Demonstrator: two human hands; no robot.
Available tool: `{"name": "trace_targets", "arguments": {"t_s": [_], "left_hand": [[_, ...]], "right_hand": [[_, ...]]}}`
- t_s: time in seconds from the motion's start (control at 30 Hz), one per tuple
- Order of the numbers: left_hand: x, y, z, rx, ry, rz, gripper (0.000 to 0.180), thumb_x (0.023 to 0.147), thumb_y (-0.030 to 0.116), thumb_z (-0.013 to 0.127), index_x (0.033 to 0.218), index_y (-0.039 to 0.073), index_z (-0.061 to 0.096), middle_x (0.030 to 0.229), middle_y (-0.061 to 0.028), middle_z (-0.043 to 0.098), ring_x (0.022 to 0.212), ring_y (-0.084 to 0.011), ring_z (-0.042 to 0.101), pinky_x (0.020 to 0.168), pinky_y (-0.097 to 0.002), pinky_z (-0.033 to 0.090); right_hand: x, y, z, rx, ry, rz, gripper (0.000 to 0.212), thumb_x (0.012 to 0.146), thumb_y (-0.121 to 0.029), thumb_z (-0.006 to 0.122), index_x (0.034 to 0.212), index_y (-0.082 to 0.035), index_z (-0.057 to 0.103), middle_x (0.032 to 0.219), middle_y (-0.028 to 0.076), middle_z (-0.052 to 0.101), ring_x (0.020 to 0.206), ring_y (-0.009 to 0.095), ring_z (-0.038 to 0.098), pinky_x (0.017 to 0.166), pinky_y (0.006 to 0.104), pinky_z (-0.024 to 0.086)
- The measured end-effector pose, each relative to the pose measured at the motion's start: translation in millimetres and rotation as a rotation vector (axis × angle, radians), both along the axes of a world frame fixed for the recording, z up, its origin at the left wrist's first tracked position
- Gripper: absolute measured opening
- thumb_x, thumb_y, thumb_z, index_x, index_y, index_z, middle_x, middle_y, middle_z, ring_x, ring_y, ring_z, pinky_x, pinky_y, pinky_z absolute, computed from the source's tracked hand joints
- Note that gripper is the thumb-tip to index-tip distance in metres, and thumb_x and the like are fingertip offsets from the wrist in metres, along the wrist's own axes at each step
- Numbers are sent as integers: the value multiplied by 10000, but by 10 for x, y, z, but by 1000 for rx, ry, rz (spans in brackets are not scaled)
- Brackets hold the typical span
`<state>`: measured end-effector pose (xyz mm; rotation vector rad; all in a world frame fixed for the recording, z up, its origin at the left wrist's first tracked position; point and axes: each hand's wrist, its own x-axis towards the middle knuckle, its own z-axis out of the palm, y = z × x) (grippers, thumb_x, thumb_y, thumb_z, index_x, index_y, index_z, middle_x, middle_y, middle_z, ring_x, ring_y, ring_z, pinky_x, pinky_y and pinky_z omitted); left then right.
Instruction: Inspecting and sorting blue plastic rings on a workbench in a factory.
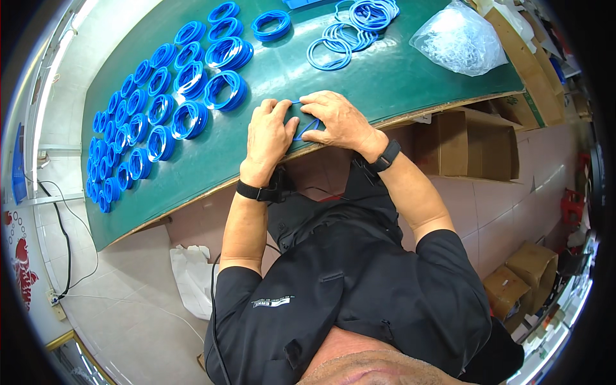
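Between my two hands, close to the table's front edge, is a thin blue ring (pixel 309 129); my fingers cover much of it. My left hand (pixel 269 131) is curled at its left side, thumb and fingertips closed on it. From the right, my right hand (pixel 340 120) grips the same ring with bent fingers and thumb. Beyond the hands, several loose blue rings (pixel 329 66) lie overlapping on the green table. The nearest stack of blue rings (pixel 242 90) stands to the left of my left hand.
Rows of blue ring stacks (pixel 160 142) fill the table's left side. A clear plastic bag (pixel 459 42) of small transparent pieces sits at the right end. Part of a blue tray (pixel 305 3) shows at the far edge. A cardboard box (pixel 471 144) stands beside the table at right.
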<state>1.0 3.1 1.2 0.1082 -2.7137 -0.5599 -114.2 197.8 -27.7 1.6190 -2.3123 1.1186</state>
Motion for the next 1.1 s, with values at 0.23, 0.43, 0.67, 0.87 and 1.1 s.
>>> {"name": "trace_targets", "arguments": {"t_s": [0.23, 0.43, 0.67, 0.87, 1.1], "left_hand": [[-46, -21, 35, 28, -30, 3, 384, 948, 176, 831, 1311, 77, 754, 1236, -181, 711, 1121, -407, 687, 960, -498, 575], [-25, -37, 30, 13, -47, -5, 341, 963, 149, 809, 1293, 83, 756, 1223, -173, 713, 1115, -402, 691, 953, -500, 575], [-33, -32, 11, 13, -24, 2, 309, 966, 138, 802, 1269, 91, 767, 1211, -165, 717, 1109, -398, 694, 946, -495, 577], [-21, -28, 20, -2, -14, 18, 266, 969, 133, 796, 1231, 96, 777, 1206, -146, 722, 1111, -389, 695, 943, -491, 581], [3, -19, 16, 1, -5, 15, 228, 968, 135, 793, 1193, 98, 779, 1175, -136, 721, 1104, -380, 698, 931, -495, 585]], "right_hand": [[-7, 4, 23, 4, -9, 6, 611, 839, -406, 939, 1255, 13, 782, 1454, 157, 725, 1388, 362, 642, 1200, 481, 490], [5, 6, 26, 1, -15, 15, 610, 830, -401, 945, 1247, 14, 781, 1458, 152, 723, 1386, 360, 642, 1195, 481, 493], [-4, 6, 25, -1, -17, 15, 610, 820, -392, 953, 1246, 10, 781, 1456, 148, 725, 1388, 356, 643, 1194, 478, 495], [-16, -6, 33, -4, 7, 15, 609, 811, -381, 958, 1243, 10, 783, 1444, 150, 732, 1388, 355, 644, 1195, 476, 495], [-5, 6, 16, -4, -18, 21, 598, 806, -367, 960, 1237, 11, 789, 1441, 153, 734, 1388, 356, 645, 1197, 477, 493]]}}
